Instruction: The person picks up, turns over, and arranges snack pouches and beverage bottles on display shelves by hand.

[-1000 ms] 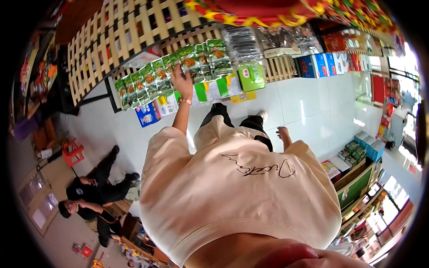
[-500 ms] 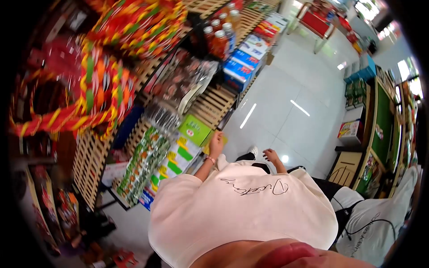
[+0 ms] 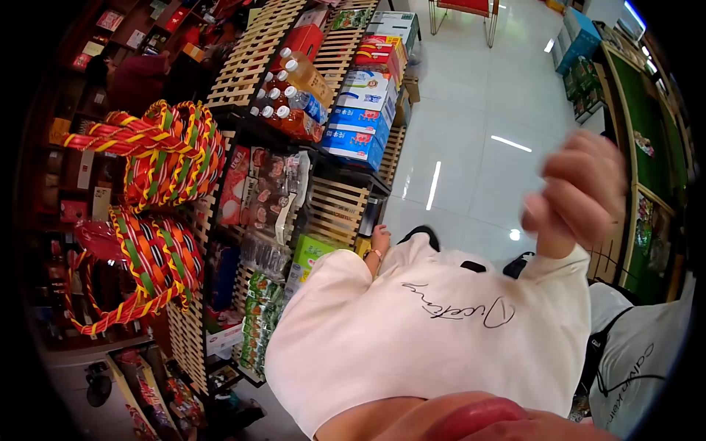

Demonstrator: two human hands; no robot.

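Observation:
My right hand (image 3: 577, 191) is raised above the tiled floor on the right, blurred by motion. Its fingers look curled in, and I see no object in them. Lower down, my left hand (image 3: 380, 239) hangs beside the edge of the slatted shelf (image 3: 334, 213). A band circles that wrist. The left fingers are small and partly hidden, so their grip cannot be made out. Close to this hand on the shelf stand a green box (image 3: 312, 250) and clear plastic packs (image 3: 263, 253). Green snack packets (image 3: 261, 323) lie further toward me.
Woven red, yellow and green baskets (image 3: 158, 257) sit at left. Bottled drinks (image 3: 294, 92) and blue cartons (image 3: 357, 136) line the shelf beyond. Another shelf unit (image 3: 625, 162) runs along the right. Someone in a white shirt (image 3: 632, 367) is close at lower right. A red chair (image 3: 467, 6) stands ahead.
My right hand has risen from waist level toward the camera, its fingers curling. My left hand stays low beside the shelf. The view has shifted, bringing more of the baskets and bottles into sight.

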